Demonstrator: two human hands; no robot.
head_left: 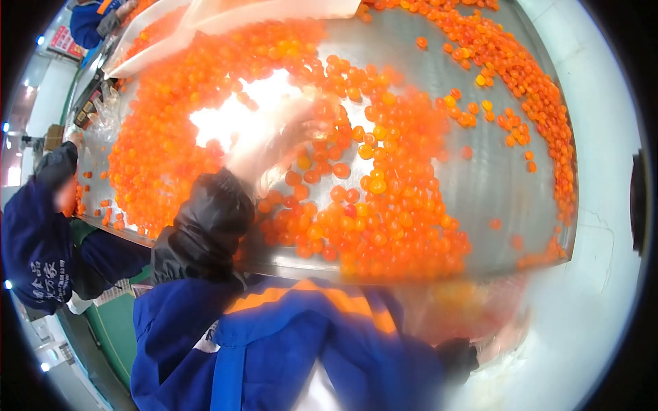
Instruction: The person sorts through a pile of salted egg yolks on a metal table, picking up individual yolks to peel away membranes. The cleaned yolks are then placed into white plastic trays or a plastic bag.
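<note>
- Orange balls [384, 226]: small, round and glossy, far too many to count. They lie in one thick mass across the left and middle of the counter, and a narrower band curves along its far right edge.
- About a dozen single balls lie apart from each other on the bare metal between the mass and the band.
- Left hand [277, 140]: one hand reaches out over the middle of the mass, right at the balls. Blur and glare wash it out, so I cannot tell whether the fingers are spread or closed on anything.
- One black sleeve cover [205, 219] wraps that forearm above a blue jacket with an orange stripe.
- Right hand [506, 339]: one hand sits low, below the near edge of the counter, beside a clear bag [452, 305] with orange showing through it. It is too blurred to tell its grip.
- Counter [493, 178]: one steel surface with a raised rim that carries all the balls.
- White trays [274, 10]: two pale sloped pieces at the far end, with balls lying against them.
- Co-worker [38, 246]: one person in dark blue at the left edge, with one hand [72, 137] raised to the rim.
- Second person [89, 20]: one more in blue at the far left corner.
</note>
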